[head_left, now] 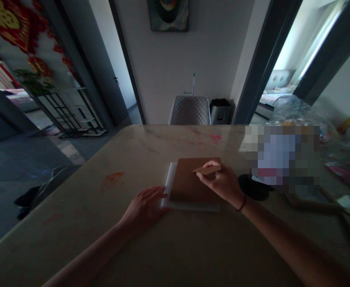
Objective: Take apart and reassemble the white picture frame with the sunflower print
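A flat brown sheet (189,183), which looks like cardboard or kraft paper, lies on a slightly larger white sheet or pad (189,206) on the table. Over the brown sheet, my right hand (219,179) pinches a small brown piece of card (207,170) with a pointed left end. Whether that piece is loose or a lifted part of the sheet I cannot tell. My left hand (146,205) rests on the table with its fingers stretched out, the fingertips at the left edge of the white sheet.
The marbled table (88,207) carries orange and pink stains. To the right are a dark round base (254,189), a blurred-out item (279,155), and clear plastic bags (297,111). A quilted chair (190,110) and a bin (219,111) stand beyond the far edge.
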`<action>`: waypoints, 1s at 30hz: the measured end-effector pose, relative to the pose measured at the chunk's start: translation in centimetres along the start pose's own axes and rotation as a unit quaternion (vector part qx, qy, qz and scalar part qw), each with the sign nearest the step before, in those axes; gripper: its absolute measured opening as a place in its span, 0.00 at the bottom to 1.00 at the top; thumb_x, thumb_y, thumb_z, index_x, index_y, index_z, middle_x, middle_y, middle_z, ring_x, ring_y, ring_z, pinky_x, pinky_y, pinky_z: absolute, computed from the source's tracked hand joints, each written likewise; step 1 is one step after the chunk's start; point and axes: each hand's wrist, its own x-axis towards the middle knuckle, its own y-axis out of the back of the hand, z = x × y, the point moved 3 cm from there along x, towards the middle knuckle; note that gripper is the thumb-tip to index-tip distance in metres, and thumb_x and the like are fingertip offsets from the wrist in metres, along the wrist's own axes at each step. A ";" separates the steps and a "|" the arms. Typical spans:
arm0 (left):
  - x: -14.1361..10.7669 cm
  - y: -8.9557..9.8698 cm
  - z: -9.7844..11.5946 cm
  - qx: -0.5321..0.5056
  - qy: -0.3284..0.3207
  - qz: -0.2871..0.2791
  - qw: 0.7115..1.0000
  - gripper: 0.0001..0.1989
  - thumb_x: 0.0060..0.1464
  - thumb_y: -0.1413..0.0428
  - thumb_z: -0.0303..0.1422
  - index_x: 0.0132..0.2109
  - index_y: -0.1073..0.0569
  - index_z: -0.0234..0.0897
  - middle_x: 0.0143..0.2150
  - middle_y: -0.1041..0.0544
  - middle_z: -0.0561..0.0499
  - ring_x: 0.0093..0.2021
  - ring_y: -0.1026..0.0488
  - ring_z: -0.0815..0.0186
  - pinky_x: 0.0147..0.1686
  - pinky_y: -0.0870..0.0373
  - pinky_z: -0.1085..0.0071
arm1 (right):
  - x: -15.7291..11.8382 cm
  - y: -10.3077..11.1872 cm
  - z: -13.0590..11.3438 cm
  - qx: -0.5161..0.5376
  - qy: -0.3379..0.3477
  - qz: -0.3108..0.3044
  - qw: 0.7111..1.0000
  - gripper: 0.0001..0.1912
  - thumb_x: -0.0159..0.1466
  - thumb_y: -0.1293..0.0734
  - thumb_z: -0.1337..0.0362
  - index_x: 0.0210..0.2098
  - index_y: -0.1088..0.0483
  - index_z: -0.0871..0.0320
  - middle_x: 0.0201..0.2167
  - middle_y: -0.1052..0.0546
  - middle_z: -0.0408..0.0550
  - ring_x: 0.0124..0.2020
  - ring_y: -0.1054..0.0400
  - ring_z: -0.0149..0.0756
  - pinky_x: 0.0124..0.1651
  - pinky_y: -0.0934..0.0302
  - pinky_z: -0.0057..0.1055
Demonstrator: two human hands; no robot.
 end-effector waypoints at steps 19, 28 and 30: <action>-0.2 0.1 0.2 -0.037 0.050 -0.016 0.998 0.18 0.49 0.46 0.44 0.45 0.34 0.41 0.49 0.27 0.49 0.46 0.29 0.61 0.46 0.33 0.63 | 0.0 -1.1 0.7 0.058 -0.020 -0.054 0.997 0.13 0.51 0.34 0.52 0.29 0.34 0.54 0.26 0.24 0.44 0.29 0.30 0.36 0.31 0.40 0.31; -0.3 -0.1 0.3 -0.033 0.039 -0.029 0.998 0.22 0.51 0.47 0.45 0.51 0.35 0.42 0.47 0.26 0.48 0.46 0.29 0.60 0.45 0.32 0.63 | -0.4 -1.5 0.6 0.054 0.020 -0.051 0.997 0.11 0.52 0.34 0.54 0.29 0.35 0.54 0.27 0.25 0.44 0.30 0.31 0.34 0.33 0.40 0.31; -0.3 -0.1 0.3 -0.025 0.019 -0.026 0.999 0.24 0.51 0.48 0.46 0.53 0.37 0.43 0.51 0.27 0.48 0.49 0.30 0.60 0.48 0.34 0.62 | -0.3 -1.6 0.6 0.059 0.030 -0.056 0.996 0.11 0.52 0.34 0.55 0.29 0.35 0.55 0.27 0.26 0.44 0.30 0.31 0.34 0.33 0.40 0.30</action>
